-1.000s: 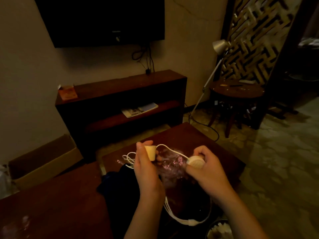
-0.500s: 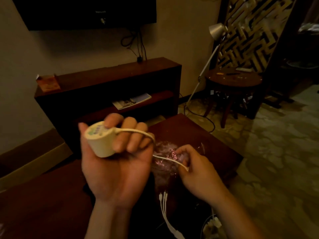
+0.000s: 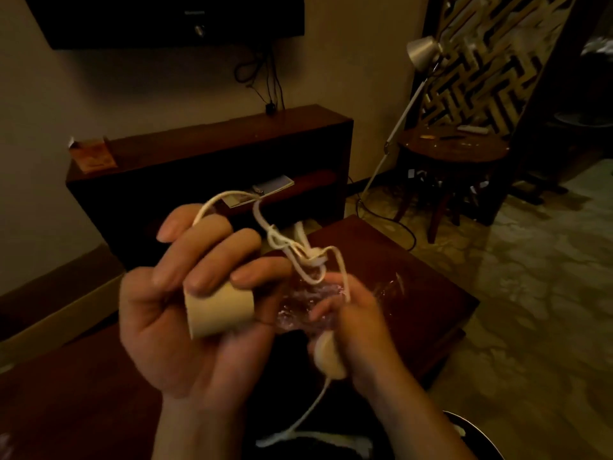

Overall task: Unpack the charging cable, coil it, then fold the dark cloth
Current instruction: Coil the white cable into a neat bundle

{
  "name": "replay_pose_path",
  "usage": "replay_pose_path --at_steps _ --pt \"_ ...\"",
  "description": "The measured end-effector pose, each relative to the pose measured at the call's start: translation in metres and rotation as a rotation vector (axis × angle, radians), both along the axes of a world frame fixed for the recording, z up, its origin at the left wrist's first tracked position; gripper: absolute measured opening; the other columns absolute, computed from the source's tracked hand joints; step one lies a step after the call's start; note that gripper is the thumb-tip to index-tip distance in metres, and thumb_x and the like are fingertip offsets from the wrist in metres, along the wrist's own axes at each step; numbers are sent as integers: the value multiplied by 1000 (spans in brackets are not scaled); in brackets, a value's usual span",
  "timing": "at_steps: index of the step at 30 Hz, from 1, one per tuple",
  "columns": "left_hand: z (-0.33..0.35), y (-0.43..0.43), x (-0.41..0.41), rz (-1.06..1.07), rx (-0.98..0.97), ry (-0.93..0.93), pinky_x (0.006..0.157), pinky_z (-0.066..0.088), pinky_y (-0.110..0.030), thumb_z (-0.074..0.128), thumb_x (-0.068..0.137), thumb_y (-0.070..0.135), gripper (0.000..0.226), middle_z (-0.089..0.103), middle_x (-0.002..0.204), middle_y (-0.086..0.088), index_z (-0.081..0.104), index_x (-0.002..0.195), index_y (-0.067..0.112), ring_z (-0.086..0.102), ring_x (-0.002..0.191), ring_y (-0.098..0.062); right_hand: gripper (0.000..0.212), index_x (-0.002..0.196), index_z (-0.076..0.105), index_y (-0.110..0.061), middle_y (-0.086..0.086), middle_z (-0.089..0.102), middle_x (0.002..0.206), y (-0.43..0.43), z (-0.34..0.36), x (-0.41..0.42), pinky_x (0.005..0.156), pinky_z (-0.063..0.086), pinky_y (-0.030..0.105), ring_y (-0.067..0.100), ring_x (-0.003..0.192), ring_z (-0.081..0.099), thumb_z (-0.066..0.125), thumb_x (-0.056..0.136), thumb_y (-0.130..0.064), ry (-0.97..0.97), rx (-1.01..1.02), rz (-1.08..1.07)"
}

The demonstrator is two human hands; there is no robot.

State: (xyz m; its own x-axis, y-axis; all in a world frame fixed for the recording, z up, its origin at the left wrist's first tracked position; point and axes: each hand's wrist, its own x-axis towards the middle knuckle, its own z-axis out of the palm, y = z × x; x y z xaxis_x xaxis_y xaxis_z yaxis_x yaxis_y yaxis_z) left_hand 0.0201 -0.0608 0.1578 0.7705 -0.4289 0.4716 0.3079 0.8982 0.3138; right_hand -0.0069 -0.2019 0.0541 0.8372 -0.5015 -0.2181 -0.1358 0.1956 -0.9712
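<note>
Charging cable unpacked, knotted, not coiled. Left hand grips cylinder end; right hand curls round disc and strand (dark cloth beneath, folding left).

You're in a home living room. A black wall-mounted television hangs above a low dark wooden shelf unit, a silver floor lamp nearby.
</note>
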Motion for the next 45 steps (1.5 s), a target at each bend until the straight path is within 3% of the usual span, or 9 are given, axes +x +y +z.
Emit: replay_pose_path --at_steps 7,10,13,21,24,28,37,43,45 --pt "-56 30 39 -51 690 153 52 40 -25 60 42 1 89 37 68 -1 63 130 3 42 55 -15 53 115 59 -10 22 71 98 -68 32 -42 48 55 37 26 43 55 34 79 18 -372 156 16" --pt "-52 31 37 -126 780 177 49 42 -30 54 58 10 66 32 61 -5 70 121 -1 36 49 -20 19 109 63 -13 25 63 79 -74 27 -54 43 48 30 19 32 35 45 101 -13 -328 -38 181" --pt "-45 21 35 -30 919 108 50 32 -32 47 91 33 41 28 54 -6 68 97 -2 29 40 -19 41 86 62 -13 12 47 53 -74 20 -56 38 30 20 15 32 29 58 91 -53 -234 -210 224" --pt "-59 -24 23 386 1198 -55 76 59 -37 48 97 55 44 72 92 -6 71 89 19 70 83 -21 50 64 43 -7 15 29 57 -44 21 -42 44 20 28 20 45 22 72 84 -43 -266 -86 340" --pt "-71 -17 31 767 1298 3 84 52 -35 41 104 49 43 61 115 -2 64 78 23 62 99 -7 51 65 48 6 14 58 73 -31 20 -36 54 42 29 27 58 51 73 91 -30 -241 -241 225" --pt "-66 -16 34 609 950 75 105 44 -43 31 109 40 53 66 130 3 60 70 18 60 124 -12 32 68 46 -4 11 77 106 -28 34 -30 86 55 39 25 101 74 56 98 -7 -298 42 13" --pt "-72 18 61 510 278 484 49 34 -16 33 108 43 36 49 84 9 53 84 26 25 51 -5 38 67 43 -24 -5 33 56 -59 20 -29 38 21 20 8 46 24 56 102 -19 -400 270 -611" --pt "-59 -1 38 204 313 295 42 13 -19 32 109 36 39 33 69 8 43 74 23 10 50 -7 18 85 53 -16 0 56 69 -40 33 -28 40 35 21 6 42 39 70 85 -19 -430 200 -253" --pt "-58 -2 35 118 287 263 42 11 -21 32 108 35 39 30 68 8 41 72 23 8 49 -6 50 116 57 -17 0 75 97 -20 31 -23 50 52 29 10 63 67 80 75 -35 -273 103 -93"
